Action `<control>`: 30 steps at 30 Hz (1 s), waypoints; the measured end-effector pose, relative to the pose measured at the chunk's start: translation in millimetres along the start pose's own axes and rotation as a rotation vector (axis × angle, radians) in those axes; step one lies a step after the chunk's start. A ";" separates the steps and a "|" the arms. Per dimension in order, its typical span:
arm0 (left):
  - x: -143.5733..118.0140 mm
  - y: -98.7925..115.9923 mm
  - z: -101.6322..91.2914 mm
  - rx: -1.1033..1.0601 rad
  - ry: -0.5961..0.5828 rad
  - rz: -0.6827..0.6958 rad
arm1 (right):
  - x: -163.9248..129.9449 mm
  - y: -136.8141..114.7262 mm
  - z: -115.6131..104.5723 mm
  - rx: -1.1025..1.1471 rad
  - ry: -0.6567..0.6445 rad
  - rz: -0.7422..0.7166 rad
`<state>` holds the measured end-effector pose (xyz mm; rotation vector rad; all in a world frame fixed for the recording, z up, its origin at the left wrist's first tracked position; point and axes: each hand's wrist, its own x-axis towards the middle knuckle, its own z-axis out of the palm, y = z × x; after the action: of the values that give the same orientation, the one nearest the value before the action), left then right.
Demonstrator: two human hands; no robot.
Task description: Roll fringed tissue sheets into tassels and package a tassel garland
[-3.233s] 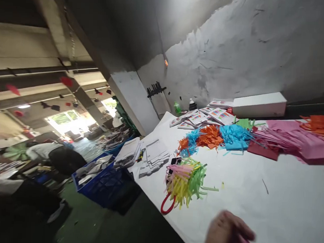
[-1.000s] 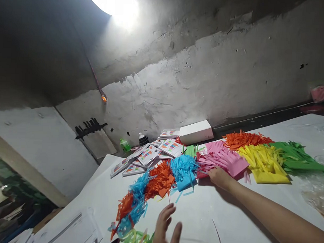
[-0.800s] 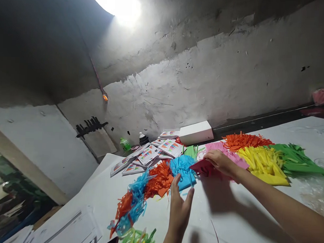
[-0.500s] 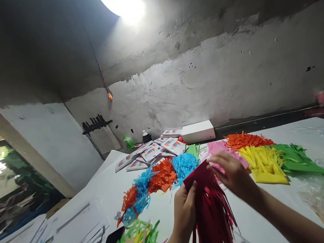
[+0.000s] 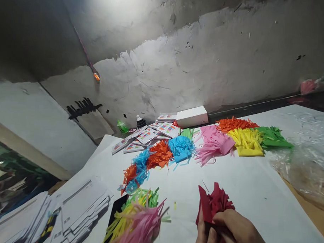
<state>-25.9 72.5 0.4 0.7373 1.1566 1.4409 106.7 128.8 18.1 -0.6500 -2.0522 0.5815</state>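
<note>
A bundle of dark red fringed paper (image 5: 220,199) is gathered up close to me at the bottom of the view, its flat uncut strip standing up at the left and the cut strands bunched behind. My left hand (image 5: 201,236) is closed on its lower left side, partly cut off by the frame edge. From the right, my right hand (image 5: 244,229) grips the same bundle, thumb pressed on the folded part. To the left lies a loose heap of pink, yellow and green paper strands (image 5: 139,223), over a flat black object (image 5: 117,206) whose kind I cannot make out.
Across the white table (image 5: 183,182) run fringed bundles: blue (image 5: 181,148), orange (image 5: 159,155), pink (image 5: 217,143), yellow (image 5: 246,142) and green (image 5: 275,138). Behind are printed packets (image 5: 148,135) and a white box (image 5: 192,116). Paper stacks (image 5: 81,207) lie left, clear plastic (image 5: 306,158) right.
The dark red paper was held up with its fringe hanging down; now it is lower, nearer me and bunched between both hands. The view has tilted down.
</note>
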 end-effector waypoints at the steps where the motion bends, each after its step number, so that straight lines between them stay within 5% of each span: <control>1: -3.1 -5.0 0.9 -0.029 0.024 -0.007 | -3.4 -3.9 -0.7 0.049 -0.018 0.100; 4: -10.4 -15.4 0.6 -0.059 0.065 -0.027 | -2.7 -15.0 -6.6 0.183 -0.118 0.326; 8: -21.7 -21.7 -7.0 -0.047 0.098 -0.123 | 7.7 -18.9 -20.7 0.252 -0.266 0.332; 13: -32.3 -18.8 -6.0 0.059 0.195 -0.168 | -1.5 -15.6 -21.6 0.078 -0.153 0.139; 21: -28.3 -11.6 29.0 -0.279 0.016 -0.161 | -23.2 -24.3 -12.7 -0.225 0.064 -0.114; 30: -26.1 -25.2 22.1 -0.183 -0.033 -0.062 | -19.1 -12.0 -21.6 0.012 -0.010 0.058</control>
<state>8.7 51.1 -11.7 0.5904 0.9994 1.4550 131.3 110.9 24.8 -0.7031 -2.0435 0.6317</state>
